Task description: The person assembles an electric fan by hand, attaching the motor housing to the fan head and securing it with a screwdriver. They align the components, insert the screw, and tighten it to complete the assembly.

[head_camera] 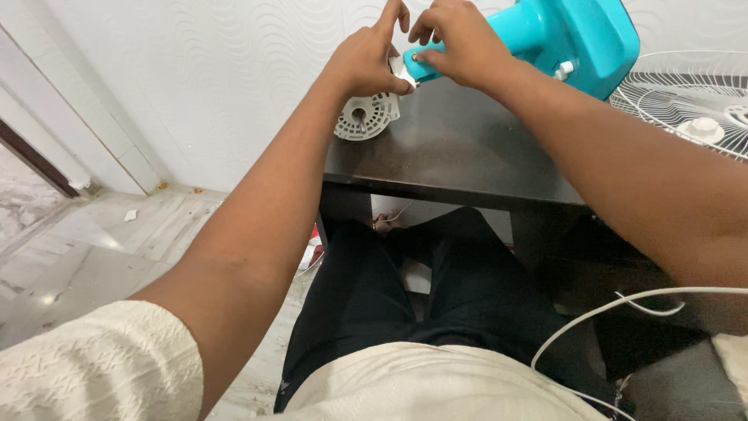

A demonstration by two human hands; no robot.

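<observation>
The left hand (pixel 366 58) is at the far edge of the dark counter (pixel 460 156), its thumb and fingers pinched on a small shiny metal piece (pixel 403 72) at the tip of a turquoise fan body (pixel 561 35), with the index finger raised. The right hand (pixel 460 43) meets it from the other side, its fingers curled around the narrow front end of the same fan body and closed on it just behind the tip.

The fan body lies directly under and between both hands, raised a little above the counter's back edge and close to the patterned white wall. Its long axis runs from the upper right down towards the left, with the narrow end pointing left at the left hand and the broad, boxy end off to the right. It is glossy turquoise plastic, with a small white knob (pixel 562 70) on its lower side.

Just below the left hand, a round white ribbed plastic cover (pixel 366 117) stands tilted on the counter, leaning near the wall. To the right, a white wire fan guard (pixel 686 101) lies well apart from the hands. A white cord (pixel 615 308) crosses the person's lap.
</observation>
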